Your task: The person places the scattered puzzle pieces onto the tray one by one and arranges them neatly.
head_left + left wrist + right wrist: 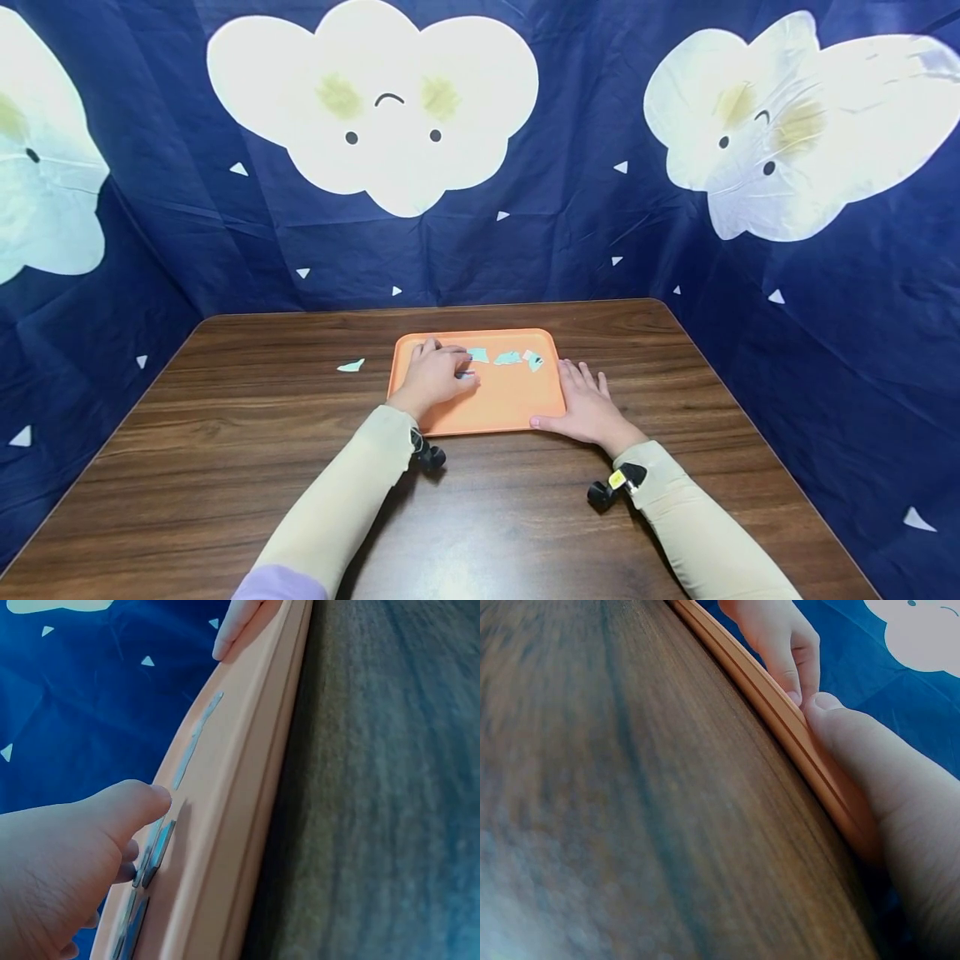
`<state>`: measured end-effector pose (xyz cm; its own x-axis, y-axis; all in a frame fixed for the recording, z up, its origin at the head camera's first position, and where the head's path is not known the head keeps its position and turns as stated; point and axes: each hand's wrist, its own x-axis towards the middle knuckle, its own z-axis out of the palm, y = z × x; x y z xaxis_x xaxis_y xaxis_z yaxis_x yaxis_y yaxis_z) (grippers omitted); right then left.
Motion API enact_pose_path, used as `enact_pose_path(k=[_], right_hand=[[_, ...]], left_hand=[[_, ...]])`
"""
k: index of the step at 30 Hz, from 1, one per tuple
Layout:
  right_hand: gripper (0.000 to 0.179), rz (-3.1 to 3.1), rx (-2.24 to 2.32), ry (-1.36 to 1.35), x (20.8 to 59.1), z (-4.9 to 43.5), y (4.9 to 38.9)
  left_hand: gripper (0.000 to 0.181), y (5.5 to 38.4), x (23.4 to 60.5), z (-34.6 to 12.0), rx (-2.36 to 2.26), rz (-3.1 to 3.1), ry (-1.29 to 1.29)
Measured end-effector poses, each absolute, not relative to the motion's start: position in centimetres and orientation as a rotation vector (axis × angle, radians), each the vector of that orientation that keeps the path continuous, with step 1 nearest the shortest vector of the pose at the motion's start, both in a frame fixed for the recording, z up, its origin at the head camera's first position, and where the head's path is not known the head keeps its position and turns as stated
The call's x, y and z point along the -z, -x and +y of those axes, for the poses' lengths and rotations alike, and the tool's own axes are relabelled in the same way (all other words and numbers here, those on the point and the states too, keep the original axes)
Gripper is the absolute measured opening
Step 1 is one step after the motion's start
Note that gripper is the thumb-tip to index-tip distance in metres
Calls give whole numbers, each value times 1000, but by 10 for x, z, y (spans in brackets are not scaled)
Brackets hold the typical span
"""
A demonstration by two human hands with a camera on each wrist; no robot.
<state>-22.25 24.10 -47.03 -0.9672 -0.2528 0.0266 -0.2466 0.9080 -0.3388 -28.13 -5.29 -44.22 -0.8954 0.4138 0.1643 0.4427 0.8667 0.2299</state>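
Observation:
An orange tray (pixel 517 412) lies on the table, with several torn-looking pale blue pieces in a row near its far side. My left hand (pixel 435 377) reaches over the tray's left part, its fingers among the pieces. One blue piece (pixel 465 375) shows between thumb and index finger; in the left wrist view the thumb (pixel 142 806) stays apart from the piece (pixel 159 851) below it. Toward the right lie a blue piece (pixel 507 358) and a piece with a dark mark (pixel 535 362). My right hand (pixel 588 408) rests with straight fingers along the tray's right edge, thumb at the near corner.
Left of the tray, a single pale blue piece (pixel 351 366) lies on the brown wooden table (pixel 247 425). A dark blue curtain (pixel 585 233) with white clouds and triangles hangs behind the table and along its sides. Small black devices (pixel 429 454) are strapped at both wrists.

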Motion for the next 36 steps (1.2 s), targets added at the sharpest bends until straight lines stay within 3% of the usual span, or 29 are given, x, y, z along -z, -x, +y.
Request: enact_pose_path(k=[19,36], right_hand=[[132,3048,547,378,473,243,223],[130,3069,538,410,472,242,221]], left_hand=[[60,277,441,-60,363,-2888,684],[51,276,448,-174,609,-2785,285]])
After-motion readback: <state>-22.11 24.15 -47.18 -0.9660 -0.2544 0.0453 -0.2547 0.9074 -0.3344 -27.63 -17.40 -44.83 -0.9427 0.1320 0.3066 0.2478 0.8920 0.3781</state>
